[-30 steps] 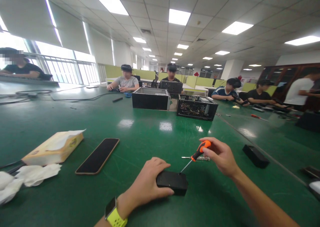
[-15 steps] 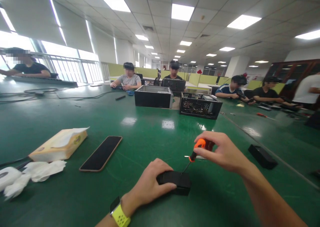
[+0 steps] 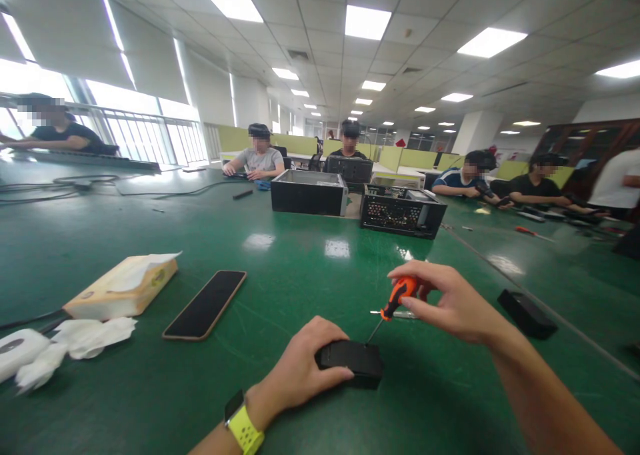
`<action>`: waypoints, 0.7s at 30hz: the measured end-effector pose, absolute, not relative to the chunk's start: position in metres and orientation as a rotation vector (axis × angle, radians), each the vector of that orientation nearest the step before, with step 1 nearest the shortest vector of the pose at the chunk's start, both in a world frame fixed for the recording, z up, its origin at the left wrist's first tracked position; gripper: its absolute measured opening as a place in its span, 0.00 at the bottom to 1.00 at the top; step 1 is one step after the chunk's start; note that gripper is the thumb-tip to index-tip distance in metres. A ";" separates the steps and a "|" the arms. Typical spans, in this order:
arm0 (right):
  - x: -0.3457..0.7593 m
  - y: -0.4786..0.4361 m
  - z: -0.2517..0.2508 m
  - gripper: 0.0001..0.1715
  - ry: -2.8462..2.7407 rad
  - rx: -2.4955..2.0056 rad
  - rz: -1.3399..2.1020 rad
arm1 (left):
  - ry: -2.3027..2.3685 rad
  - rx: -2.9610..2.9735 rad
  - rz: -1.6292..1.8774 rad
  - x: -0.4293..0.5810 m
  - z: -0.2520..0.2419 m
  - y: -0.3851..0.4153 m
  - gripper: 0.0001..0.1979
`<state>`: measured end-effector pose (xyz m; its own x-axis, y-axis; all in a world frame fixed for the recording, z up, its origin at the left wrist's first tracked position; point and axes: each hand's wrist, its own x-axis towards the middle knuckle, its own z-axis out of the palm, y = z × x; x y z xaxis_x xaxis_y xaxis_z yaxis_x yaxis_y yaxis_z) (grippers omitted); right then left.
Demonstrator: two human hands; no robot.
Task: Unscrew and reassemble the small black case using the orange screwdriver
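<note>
A small black box-shaped case (image 3: 354,361) lies on the green table, and my left hand (image 3: 307,368) grips its left end between thumb and fingers. My right hand (image 3: 445,301) is closed around the orange and black handle of a screwdriver (image 3: 400,293). The screwdriver leans to the right, its tip touching the top of the case near the far edge. Whether the tip sits in a screw is too small to tell. Behind the screwdriver lies a thin clear-and-metal tool (image 3: 400,315), partly covered by my right hand.
A phone (image 3: 206,305), a tissue pack (image 3: 125,287) and crumpled tissues (image 3: 93,338) lie to the left. Another black case (image 3: 526,313) sits at the right. Two computer housings (image 3: 309,195) (image 3: 403,213) stand further back. Several people work around the table.
My right fingers have loosened and shifted on the screwdriver handle, which now leans more to the right. My left hand and the case stay in place; the view has shifted slightly.
</note>
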<state>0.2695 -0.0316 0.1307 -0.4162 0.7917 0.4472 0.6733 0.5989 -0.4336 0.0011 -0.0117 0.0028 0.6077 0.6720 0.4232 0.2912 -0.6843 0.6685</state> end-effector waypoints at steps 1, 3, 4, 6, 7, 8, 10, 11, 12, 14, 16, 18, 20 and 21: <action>0.271 -0.033 0.132 0.16 -2.211 -1.166 0.253 | 0.761 2.285 0.915 0.001 0.003 -0.012 0.18; 0.272 -0.034 0.135 0.17 -2.207 -1.244 0.228 | 0.761 2.285 0.912 0.001 0.004 -0.011 0.18; 0.273 -0.034 0.136 0.17 -2.202 -1.288 0.205 | 0.761 2.284 0.912 0.001 0.004 -0.011 0.18; 0.272 -0.034 0.136 0.18 -2.190 -1.334 0.174 | 0.760 2.285 0.914 0.001 0.005 -0.012 0.18; 0.272 -0.034 0.136 0.17 -2.190 -1.327 0.181 | 0.760 2.285 0.914 0.001 0.005 -0.012 0.18; 0.271 -0.034 0.136 0.17 -2.191 -1.301 0.202 | 0.761 2.285 0.914 0.001 0.004 -0.012 0.18; 0.271 -0.034 0.136 0.16 -2.208 -1.220 0.255 | 0.761 2.286 0.918 0.001 0.003 -0.013 0.18; 0.271 -0.035 0.136 0.16 -2.220 -1.183 0.273 | 0.762 2.286 0.919 0.001 0.002 -0.012 0.19; 0.271 -0.035 0.136 0.16 -2.228 -1.158 0.278 | 0.767 2.288 0.917 0.001 0.001 -0.012 0.19; 0.271 -0.035 0.135 0.17 -2.226 -1.158 0.250 | 0.785 2.300 0.905 0.001 0.002 -0.009 0.18; 0.272 -0.034 0.135 0.18 -2.214 -1.191 0.201 | 0.800 2.337 0.894 0.002 0.006 -0.008 0.20; 0.272 -0.033 0.134 0.18 -2.206 -1.208 0.165 | 0.805 2.397 0.934 0.002 0.013 -0.014 0.28; 0.272 -0.030 0.133 0.16 -2.201 -1.204 0.156 | 0.818 2.442 1.077 -0.001 0.020 -0.031 0.42; 0.272 -0.029 0.133 0.16 -2.200 -1.205 0.160 | 0.874 2.436 1.164 -0.004 0.022 -0.043 0.38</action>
